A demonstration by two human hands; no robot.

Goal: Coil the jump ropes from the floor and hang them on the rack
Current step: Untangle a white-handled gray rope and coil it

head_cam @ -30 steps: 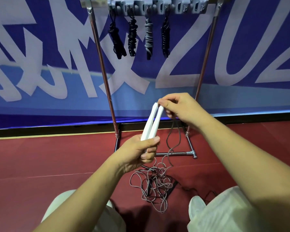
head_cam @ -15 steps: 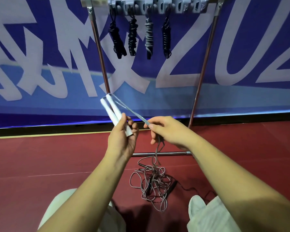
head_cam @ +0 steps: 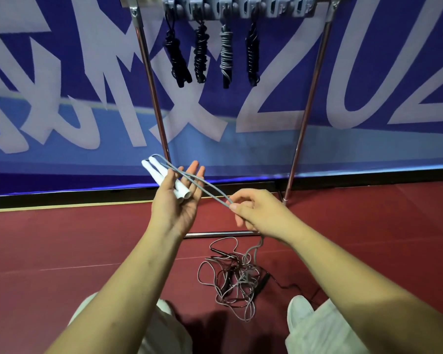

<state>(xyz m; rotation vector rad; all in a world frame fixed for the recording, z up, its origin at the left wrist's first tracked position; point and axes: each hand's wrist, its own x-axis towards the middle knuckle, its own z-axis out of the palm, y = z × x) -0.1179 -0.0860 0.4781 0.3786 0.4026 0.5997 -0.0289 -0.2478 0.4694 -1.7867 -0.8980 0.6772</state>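
A: What has my left hand got?
B: Your left hand lies palm up, fingers straight, with the thumb clamping two white handles side by side across the palm; their upper ends stick out past the thumb.
A: And the right?
B: Your right hand, just right of the left and a little lower, pinches the grey cord between thumb and forefinger. Two strands run straight from the handle tops across your left fingers to that pinch. Below the right hand the cord drops to a tangle of ropes on the red floor. Beyond both hands stands the rack, with four coiled ropes hanging from its top bar, before a blue banner.
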